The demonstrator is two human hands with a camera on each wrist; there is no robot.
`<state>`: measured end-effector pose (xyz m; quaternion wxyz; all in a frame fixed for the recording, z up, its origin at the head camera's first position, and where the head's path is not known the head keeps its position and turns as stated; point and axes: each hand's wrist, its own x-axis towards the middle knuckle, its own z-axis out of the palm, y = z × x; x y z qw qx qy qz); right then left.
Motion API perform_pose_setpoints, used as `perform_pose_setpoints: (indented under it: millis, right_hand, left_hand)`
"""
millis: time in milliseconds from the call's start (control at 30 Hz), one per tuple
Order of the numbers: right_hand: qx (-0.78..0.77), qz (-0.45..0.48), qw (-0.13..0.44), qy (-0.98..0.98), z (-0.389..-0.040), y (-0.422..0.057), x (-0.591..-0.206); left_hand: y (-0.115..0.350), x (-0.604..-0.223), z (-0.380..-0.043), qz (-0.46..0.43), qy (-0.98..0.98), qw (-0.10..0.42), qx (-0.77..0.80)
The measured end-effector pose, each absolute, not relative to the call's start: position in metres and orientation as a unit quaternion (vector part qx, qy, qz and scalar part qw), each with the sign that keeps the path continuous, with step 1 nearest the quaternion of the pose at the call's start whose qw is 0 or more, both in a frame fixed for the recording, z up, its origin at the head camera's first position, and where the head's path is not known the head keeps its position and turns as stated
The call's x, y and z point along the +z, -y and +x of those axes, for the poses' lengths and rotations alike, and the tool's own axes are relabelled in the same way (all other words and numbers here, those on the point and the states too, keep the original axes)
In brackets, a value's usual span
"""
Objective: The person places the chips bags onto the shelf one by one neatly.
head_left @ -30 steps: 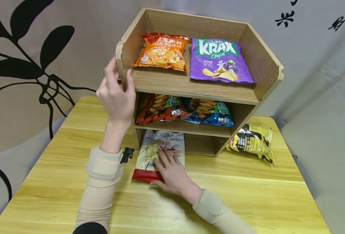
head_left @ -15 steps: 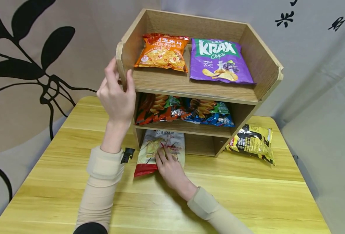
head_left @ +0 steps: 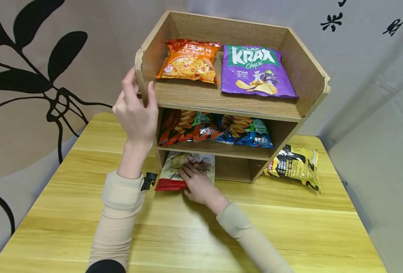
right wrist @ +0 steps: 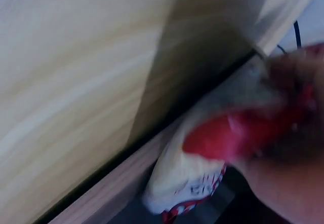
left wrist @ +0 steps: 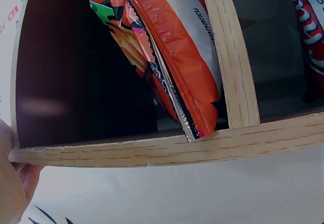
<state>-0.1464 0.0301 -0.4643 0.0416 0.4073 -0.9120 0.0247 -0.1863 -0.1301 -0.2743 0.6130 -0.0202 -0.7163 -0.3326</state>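
My left hand [head_left: 136, 113] grips the left side panel of a small wooden shelf [head_left: 191, 92], with the thumb in front and the fingers round its outer edge. In the left wrist view, part of that hand shows at the panel's end. My right hand [head_left: 201, 186] holds the red end of a white-and-red chip bag [head_left: 170, 184], fingers bent over the top and thumb near the front edge. The bag lies in the left part of the bottom compartment, its red end sticking out and its far end hidden under the middle board. The right wrist view is blurred.
An orange chip bag [head_left: 191, 62] and a purple chip bag [head_left: 256, 72] lie on the top level. Red-orange [head_left: 188, 131] and blue [head_left: 246, 132] snack bags fill the middle level. A yellow-and-black bag [head_left: 293, 167] lies on the wooden table [head_left: 290, 227], right of the shelf.
The right hand has pushed the white-and-red bag further into the bottom compartment, and its fingers have gone from spread to bent. The left hand has stayed on the side panel.
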Motion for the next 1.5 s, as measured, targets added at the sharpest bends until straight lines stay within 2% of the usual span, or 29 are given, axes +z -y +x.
perform_pose_setpoints:
  millis: [67,133,200,300,333,433,533,767,1167,1500]
  right_hand:
    - [0.06,0.395,-0.043,0.916,-0.146,-0.036,-0.458]
    - [0.097,0.373,-0.077,0.92,-0.145,-0.043,-0.453]
    - [0.113,0.336,-0.046,0.934,-0.144,-0.049,-0.451]
    - [0.105,0.239,0.034,0.965,-0.144,-0.055,-0.452]
    - [0.1,0.203,0.045,0.973,-0.144,-0.057,-0.453]
    - [0.098,0.143,0.02,0.985,-0.146,-0.059,-0.459]
    - [0.103,0.144,-0.02,0.984,-0.149,-0.06,-0.466]
    - [0.07,0.147,-0.004,0.987,-0.163,-0.057,-0.469]
    - [0.069,0.107,-0.035,0.991,-0.185,-0.05,-0.471]
    - [0.091,0.076,-0.125,0.985,-0.202,-0.048,-0.473]
  left_hand:
    - [0.13,-0.274,-0.186,-0.019,0.716,0.614,-0.331]
    - [0.13,-0.274,-0.186,-0.019,0.716,0.614,-0.331]
    - [0.13,-0.274,-0.186,-0.019,0.716,0.614,-0.332]
    - [0.13,-0.275,-0.186,-0.018,0.716,0.614,-0.333]
    - [0.131,-0.275,-0.186,-0.017,0.716,0.614,-0.332]
    - [0.131,-0.275,-0.186,-0.013,0.716,0.614,-0.332]
    - [0.131,-0.275,-0.185,-0.013,0.718,0.613,-0.329]
    - [0.13,-0.275,-0.185,-0.019,0.717,0.613,-0.332]
    - [0.129,-0.275,-0.186,-0.02,0.715,0.613,-0.337]
    - [0.129,-0.274,-0.186,-0.018,0.717,0.611,-0.337]
